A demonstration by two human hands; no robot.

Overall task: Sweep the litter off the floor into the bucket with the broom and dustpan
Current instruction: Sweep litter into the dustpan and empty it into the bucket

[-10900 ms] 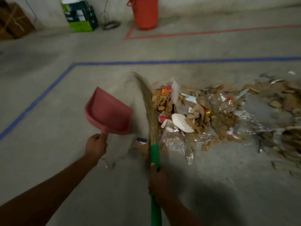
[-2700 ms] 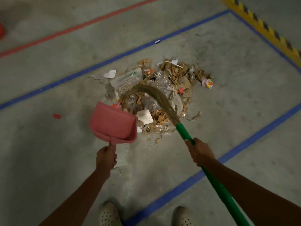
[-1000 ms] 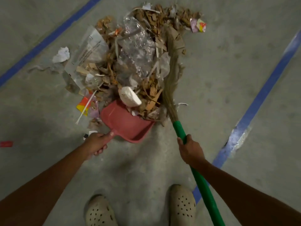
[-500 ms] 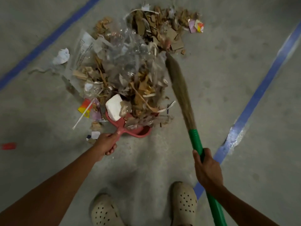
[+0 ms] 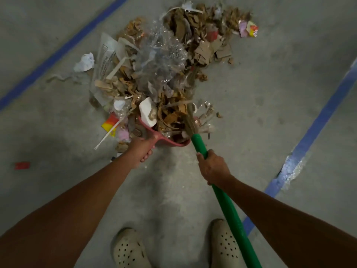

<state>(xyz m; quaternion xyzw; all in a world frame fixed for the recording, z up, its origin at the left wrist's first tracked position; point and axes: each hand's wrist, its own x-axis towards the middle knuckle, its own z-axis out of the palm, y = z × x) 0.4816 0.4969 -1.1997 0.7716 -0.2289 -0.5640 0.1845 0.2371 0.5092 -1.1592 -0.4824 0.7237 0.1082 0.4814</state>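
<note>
gripping the dustpan (image 5: pixel 174 142) handle, left hand (image 5: pixel 139 150); right hand (image 5: pixel 213 168) holding the broom (image 5: pixel 222 192) in the litter (image 5: pixel 160 74).

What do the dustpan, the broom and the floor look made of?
The dustpan looks like plastic: smooth pink moulded shell. The broom has dry straw-like bristles and a glossy green handle, probably plastic-covered. The floor seems concrete: matt, mottled grey.

I see my left hand (image 5: pixel 139 149) holding the pink dustpan (image 5: pixel 170 141) full of litter (image 5: pixel 154 74), my right hand (image 5: pixel 213 168) gripping the green broom (image 5: pixel 228 200)
</note>
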